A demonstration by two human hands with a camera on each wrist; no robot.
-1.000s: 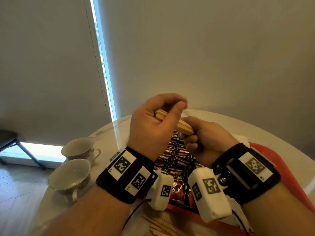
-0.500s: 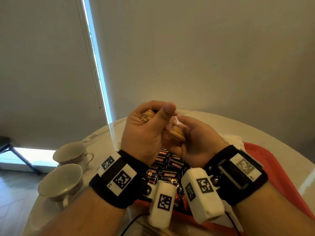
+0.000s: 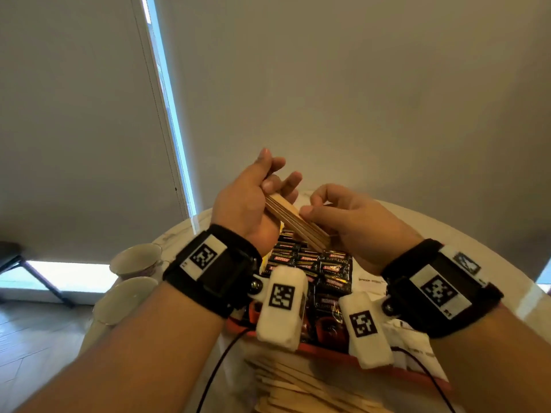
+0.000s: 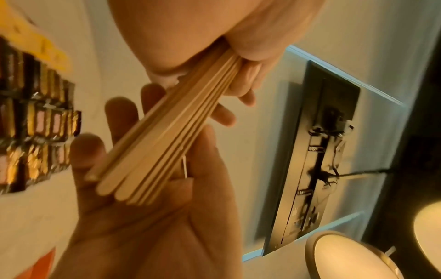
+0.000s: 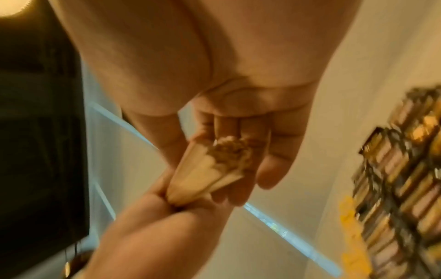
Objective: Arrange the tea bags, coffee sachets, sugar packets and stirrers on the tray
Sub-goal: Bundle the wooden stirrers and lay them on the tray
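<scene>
You hold a bundle of flat pale wooden stirrers (image 3: 295, 223) up in the air between both hands, above the orange-red plastic tray (image 3: 328, 351), probably so you can square the sticks into one even stack before laying them down. Your left hand (image 3: 247, 207) cradles the far end, thumb pressing the sticks against the palm while its fingers (image 3: 290, 181) fan out almost straight beyond them, which leaves that end free to slide. Your right hand (image 3: 351, 225) curls round the near end, thumb on top and fingers (image 3: 325, 193) bent over, so it carries the real grip. Below your wrists, rows of black foil coffee sachets (image 3: 313, 263) already lie side by side on the tray, with white paper packets (image 3: 408, 344) beside them on your right. More loose wooden stirrers (image 3: 295, 389) lie on the white marble bench (image 3: 447, 242) nearer you, off the tray. Two pale ceramic teacups (image 3: 128, 278) sit at the left edge, away from the work.
</scene>
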